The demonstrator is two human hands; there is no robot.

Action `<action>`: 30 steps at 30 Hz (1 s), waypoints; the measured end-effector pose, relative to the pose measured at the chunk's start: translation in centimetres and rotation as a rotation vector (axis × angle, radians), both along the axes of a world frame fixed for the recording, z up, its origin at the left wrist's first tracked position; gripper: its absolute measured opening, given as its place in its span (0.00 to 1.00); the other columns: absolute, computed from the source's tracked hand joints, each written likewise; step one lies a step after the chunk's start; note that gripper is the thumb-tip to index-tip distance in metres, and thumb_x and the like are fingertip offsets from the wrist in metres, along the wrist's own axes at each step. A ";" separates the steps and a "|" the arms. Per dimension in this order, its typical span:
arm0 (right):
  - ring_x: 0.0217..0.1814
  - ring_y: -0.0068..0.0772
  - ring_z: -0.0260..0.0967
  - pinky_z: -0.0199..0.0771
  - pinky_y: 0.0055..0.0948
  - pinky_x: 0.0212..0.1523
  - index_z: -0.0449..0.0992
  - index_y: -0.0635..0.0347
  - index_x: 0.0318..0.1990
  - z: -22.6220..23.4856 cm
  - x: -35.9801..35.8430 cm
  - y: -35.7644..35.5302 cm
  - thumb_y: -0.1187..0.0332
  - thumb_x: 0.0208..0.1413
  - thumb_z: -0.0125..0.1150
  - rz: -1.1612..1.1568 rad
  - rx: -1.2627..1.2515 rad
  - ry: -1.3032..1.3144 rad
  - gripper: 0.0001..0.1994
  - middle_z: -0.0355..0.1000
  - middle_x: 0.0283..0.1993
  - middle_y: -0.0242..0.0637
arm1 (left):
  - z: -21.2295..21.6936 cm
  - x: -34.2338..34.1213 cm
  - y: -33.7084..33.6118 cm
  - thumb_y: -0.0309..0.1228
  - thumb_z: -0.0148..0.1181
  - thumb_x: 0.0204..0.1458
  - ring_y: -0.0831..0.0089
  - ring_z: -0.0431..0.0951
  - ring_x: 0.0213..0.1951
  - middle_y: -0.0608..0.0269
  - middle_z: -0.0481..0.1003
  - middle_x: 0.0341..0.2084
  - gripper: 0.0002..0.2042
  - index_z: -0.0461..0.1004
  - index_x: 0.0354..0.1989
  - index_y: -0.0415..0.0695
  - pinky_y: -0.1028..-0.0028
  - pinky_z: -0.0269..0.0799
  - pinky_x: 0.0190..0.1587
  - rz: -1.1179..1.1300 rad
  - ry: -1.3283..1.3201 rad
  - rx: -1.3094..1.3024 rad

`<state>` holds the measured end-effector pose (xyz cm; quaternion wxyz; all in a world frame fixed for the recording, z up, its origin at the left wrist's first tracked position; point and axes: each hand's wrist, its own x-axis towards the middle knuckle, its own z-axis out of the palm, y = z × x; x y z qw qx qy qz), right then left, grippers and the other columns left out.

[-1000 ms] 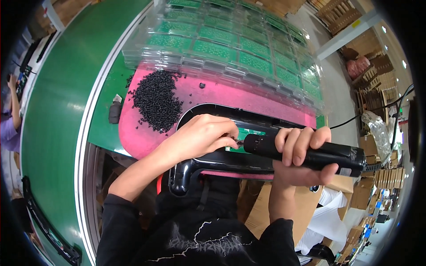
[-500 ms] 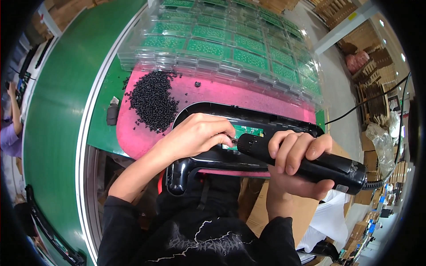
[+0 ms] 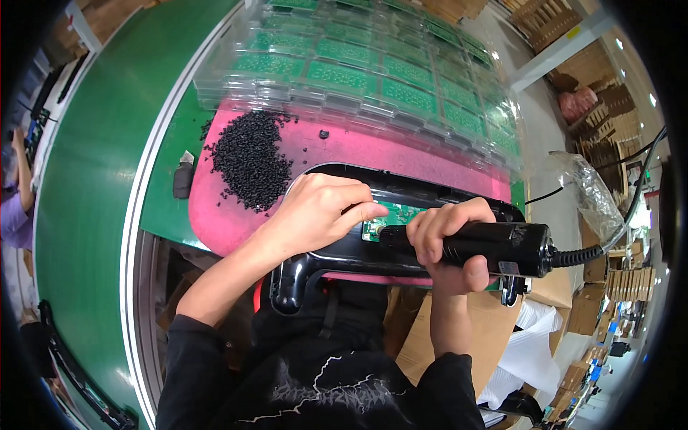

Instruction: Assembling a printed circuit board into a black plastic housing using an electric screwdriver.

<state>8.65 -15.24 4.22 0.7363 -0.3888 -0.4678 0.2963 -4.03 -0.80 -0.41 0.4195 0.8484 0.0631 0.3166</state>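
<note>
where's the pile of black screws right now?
In the head view the pile of black screws lies upper left on the pink mat, just beyond the left hand and in front of the stacked clear trays of green boards.

Bright, even overhead light; sharp centre; fisheye bending and dark rim.

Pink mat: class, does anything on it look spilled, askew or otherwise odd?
A heap of small black screws lies loose on the pink mat, with strays scattered apart, one well off to the right. That looks loosely poured, not contained. Nothing looks damaged.
</note>
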 end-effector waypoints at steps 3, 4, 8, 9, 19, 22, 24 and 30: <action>0.15 0.25 0.59 0.60 0.27 0.20 0.63 0.60 0.36 0.1 -0.3 0.3 0.46 0.52 0.62 0.002 -0.030 0.001 0.25 0.63 0.18 0.31 | 0.6 -0.3 0.0 0.37 0.59 0.54 0.55 0.75 0.23 0.56 0.73 0.18 0.14 0.73 0.21 0.40 0.61 0.69 0.25 0.056 0.170 0.043; 0.19 0.25 0.60 0.62 0.28 0.26 0.64 0.60 0.37 0.4 -0.7 0.1 0.49 0.50 0.65 0.033 -0.060 0.057 0.24 0.63 0.20 0.31 | 0.5 -0.4 0.0 0.34 0.58 0.55 0.55 0.73 0.22 0.55 0.71 0.18 0.13 0.71 0.22 0.39 0.61 0.66 0.24 0.041 0.134 0.015; 0.23 0.25 0.64 0.67 0.26 0.31 0.67 0.62 0.36 0.2 -0.6 0.8 0.59 0.47 0.71 0.172 -0.034 0.020 0.20 0.66 0.21 0.31 | 0.8 -0.3 -0.1 0.34 0.57 0.55 0.54 0.75 0.27 0.55 0.73 0.22 0.10 0.70 0.29 0.40 0.61 0.69 0.28 0.021 0.107 -0.071; 0.22 0.24 0.65 0.68 0.24 0.29 0.67 0.63 0.36 -0.1 -0.6 1.0 0.61 0.47 0.72 0.200 -0.010 -0.002 0.20 0.67 0.20 0.31 | 0.7 -0.3 -0.3 0.33 0.57 0.55 0.55 0.76 0.28 0.56 0.73 0.23 0.09 0.71 0.30 0.41 0.62 0.70 0.29 0.020 0.097 -0.110; 0.21 0.25 0.62 0.65 0.25 0.23 0.67 0.64 0.37 -0.4 -0.2 1.1 0.60 0.47 0.71 0.197 -0.040 0.094 0.20 0.66 0.21 0.33 | -0.2 -0.2 0.5 0.30 0.62 0.49 0.60 0.77 0.34 0.60 0.76 0.28 0.06 0.76 0.31 0.41 0.64 0.72 0.34 -0.084 0.170 0.119; 0.24 0.25 0.63 0.65 0.26 0.28 0.67 0.62 0.38 0.0 -0.2 0.9 0.59 0.47 0.71 0.188 -0.119 0.111 0.20 0.65 0.22 0.32 | -0.4 -0.2 0.6 0.31 0.62 0.49 0.61 0.77 0.34 0.62 0.76 0.28 0.06 0.76 0.30 0.42 0.65 0.72 0.33 -0.075 0.168 0.143; 0.24 0.25 0.63 0.65 0.27 0.29 0.67 0.62 0.38 0.3 -0.2 0.7 0.59 0.47 0.71 0.184 -0.129 0.109 0.21 0.65 0.22 0.32 | -0.4 -0.2 0.5 0.31 0.62 0.49 0.62 0.77 0.34 0.63 0.76 0.27 0.06 0.76 0.30 0.42 0.65 0.73 0.32 -0.055 0.180 0.169; 0.23 0.24 0.59 0.62 0.29 0.30 0.63 0.58 0.38 2.4 -0.7 -0.8 0.49 0.51 0.66 0.024 -0.111 0.034 0.24 0.62 0.22 0.30 | -0.5 0.0 0.5 0.33 0.60 0.49 0.62 0.77 0.35 0.62 0.76 0.26 0.07 0.77 0.28 0.42 0.63 0.73 0.33 -0.086 0.210 0.177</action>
